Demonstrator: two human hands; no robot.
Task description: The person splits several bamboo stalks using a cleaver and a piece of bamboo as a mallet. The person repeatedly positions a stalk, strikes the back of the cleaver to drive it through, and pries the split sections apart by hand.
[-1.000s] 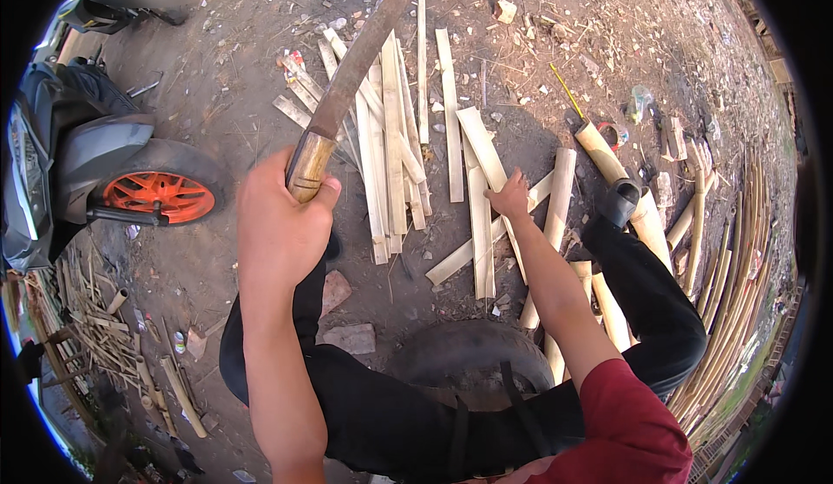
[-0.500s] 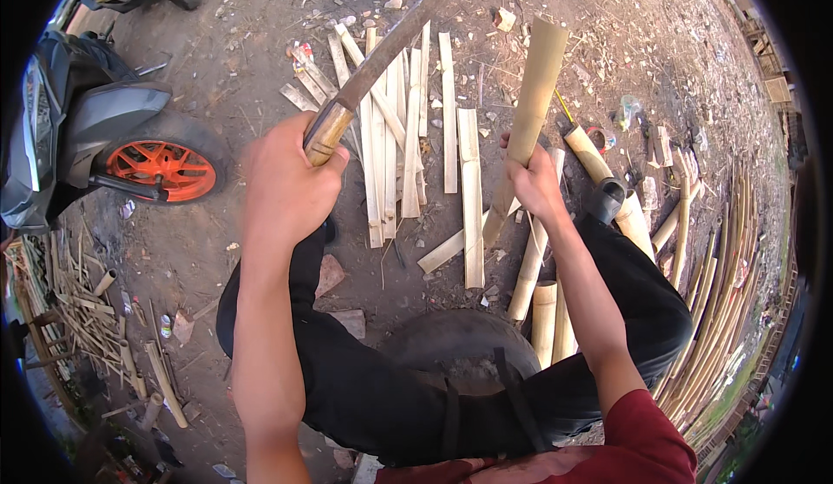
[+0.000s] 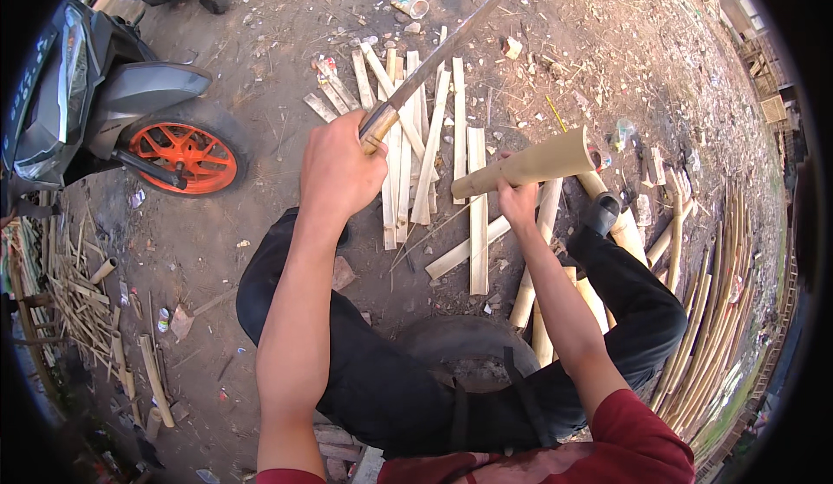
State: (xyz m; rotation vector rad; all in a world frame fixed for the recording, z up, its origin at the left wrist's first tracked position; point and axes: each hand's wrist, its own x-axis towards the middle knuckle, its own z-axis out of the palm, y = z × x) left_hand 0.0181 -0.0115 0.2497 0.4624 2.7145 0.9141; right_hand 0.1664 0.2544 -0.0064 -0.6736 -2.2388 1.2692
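My left hand (image 3: pixel 343 169) is closed round the wooden handle of a machete (image 3: pixel 440 53), whose long dark blade slants up and to the right. A split length of bamboo (image 3: pixel 542 161) is gripped from below in my right hand (image 3: pixel 517 204); it lies nearly level, its wide end to the right. The blade and the bamboo are apart. Under and beyond them, pale split bamboo strips (image 3: pixel 408 154) lie in a loose fan on the dirt. One longer strip (image 3: pixel 478 250) sits just below the bamboo's left end.
A parked motorcycle (image 3: pixel 147 85) with an orange wheel stands at the left. A tyre (image 3: pixel 451 341) lies between my legs. Bamboo tubes (image 3: pixel 542 250) are near my right leg, long poles (image 3: pixel 711 310) at the far right, and bamboo scraps (image 3: pixel 82 297) at the left.
The split bamboo has swung from nearly upright to almost level. My left hand has moved right and slightly down in the view, still holding the machete.
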